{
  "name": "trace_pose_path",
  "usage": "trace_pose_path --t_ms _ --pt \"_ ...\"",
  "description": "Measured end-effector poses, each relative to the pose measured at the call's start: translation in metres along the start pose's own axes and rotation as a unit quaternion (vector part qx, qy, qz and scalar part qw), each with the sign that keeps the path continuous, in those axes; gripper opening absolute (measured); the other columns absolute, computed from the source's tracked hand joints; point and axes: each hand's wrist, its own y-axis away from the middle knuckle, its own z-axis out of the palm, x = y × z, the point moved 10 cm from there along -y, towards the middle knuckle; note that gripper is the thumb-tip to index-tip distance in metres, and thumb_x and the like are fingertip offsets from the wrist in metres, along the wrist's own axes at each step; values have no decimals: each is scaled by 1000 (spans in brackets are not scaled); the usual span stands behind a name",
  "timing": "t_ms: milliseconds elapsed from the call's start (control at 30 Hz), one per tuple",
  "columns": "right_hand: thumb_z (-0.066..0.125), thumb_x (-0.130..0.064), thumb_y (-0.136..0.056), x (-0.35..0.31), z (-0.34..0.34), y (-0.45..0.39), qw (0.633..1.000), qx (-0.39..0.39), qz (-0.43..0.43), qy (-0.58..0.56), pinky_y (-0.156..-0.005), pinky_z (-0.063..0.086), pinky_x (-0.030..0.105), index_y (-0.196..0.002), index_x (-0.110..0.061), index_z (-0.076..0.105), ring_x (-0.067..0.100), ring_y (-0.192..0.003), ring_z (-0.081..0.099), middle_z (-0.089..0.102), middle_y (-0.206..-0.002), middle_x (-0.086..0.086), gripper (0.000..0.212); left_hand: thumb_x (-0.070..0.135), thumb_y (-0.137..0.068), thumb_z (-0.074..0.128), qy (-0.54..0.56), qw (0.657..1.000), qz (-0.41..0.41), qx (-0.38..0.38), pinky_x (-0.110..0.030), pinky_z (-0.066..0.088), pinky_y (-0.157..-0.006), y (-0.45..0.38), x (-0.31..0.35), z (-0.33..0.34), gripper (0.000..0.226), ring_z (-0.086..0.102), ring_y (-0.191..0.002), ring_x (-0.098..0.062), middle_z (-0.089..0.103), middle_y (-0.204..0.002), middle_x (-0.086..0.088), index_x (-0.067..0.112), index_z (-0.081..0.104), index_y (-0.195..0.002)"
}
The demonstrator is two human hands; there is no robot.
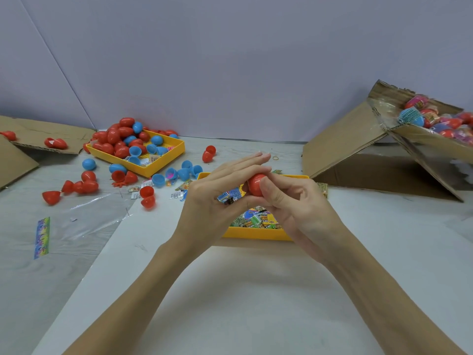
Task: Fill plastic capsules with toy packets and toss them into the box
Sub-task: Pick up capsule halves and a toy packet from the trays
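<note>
Both forearms reach in from the near edge; the right hand pinches a red capsule over the yellow packet tray, while the left hand presses its straight fingers onto it, a toy packet under the thumb. Light, stiff and slick, the shell probably wants squeezing at both ends. Fingers hide its seam. At far right the box runs out of frame.

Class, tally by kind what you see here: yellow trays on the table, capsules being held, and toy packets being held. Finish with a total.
Yellow trays: 2 (far tray, near tray)
Held red capsule: 1
Held toy packet: 1
Total: 4
</note>
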Motion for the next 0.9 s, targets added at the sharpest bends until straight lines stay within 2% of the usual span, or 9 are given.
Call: trace_pose_path --t_ms 67,133,200,267,500,633,733,800,900 --pt "60 -33 -94 3 5 0 998 -18 29 -59 -96 52 26 -117 3 71 17 -112 68 74 -108 5 44 20 -88 74 -12 1000 -1 4 -28 45 -109 0 2 0 41 57 -131 -14 66 -133 -3 2 68 -125" --pt "56 -34 -98 11 15 2 981 -42 83 -171 -95 54 27 -108 0 76 19 -108 69 73 -107 11 40 26 -92 74 -6 1000 -22 4 -30 50 -100 2 1 2 37 62 -119 -16 69 -122 1 6 68 -123" --pt "50 -32 -103 16 23 5 959 -58 114 -253 -98 54 30 -110 -1 75 23 -107 69 71 -109 16 41 32 -94 69 7 999 -47 12 -28 52 -91 4 -1 3 33 63 -107 -17 68 -111 3 10 67 -119" --pt "51 -33 -104 17 30 7 946 -75 126 -288 -98 54 33 -115 3 72 25 -107 68 69 -111 19 43 33 -94 67 10 998 -58 19 -24 51 -87 7 -1 3 32 63 -103 -17 67 -107 3 10 66 -117" --pt "53 -36 -102 15 42 11 927 -116 140 -330 -105 51 39 -119 -4 71 24 -110 67 69 -115 14 40 30 -100 57 67 996 -57 -24 -34 53 -91 8 -1 2 31 64 -110 -27 69 -114 3 11 67 -123" --pt "53 -34 -102 12 39 10 931 -122 135 -315 -103 51 41 -125 1 63 27 -110 66 66 -118 19 43 26 -98 64 79 996 -45 -16 -34 53 -93 5 2 -1 28 65 -112 -26 70 -115 5 19 67 -125" --pt "49 -34 -103 12 34 10 940 -119 124 -296 -106 49 42 -130 3 59 27 -114 65 65 -123 21 46 23 -95 70 82 996 -16 -15 -33 51 -94 2 7 -4 31 65 -111 -26 71 -115 3 17 67 -125" --pt "50 -33 -103 11 32 10 946 -120 110 -281 -107 48 40 -125 4 62 25 -115 66 66 -121 20 45 22 -91 74 89 996 -5 -20 -35 52 -95 0 9 -5 34 65 -113 -26 72 -116 -1 15 68 -124" --pt "60 -34 -100 9 32 9 952 -129 89 -262 -106 48 36 -119 7 63 24 -115 66 68 -117 19 46 19 -86 78 90 996 4 -30 -36 53 -96 -1 10 -7 37 67 -113 -24 74 -115 -3 12 69 -121"
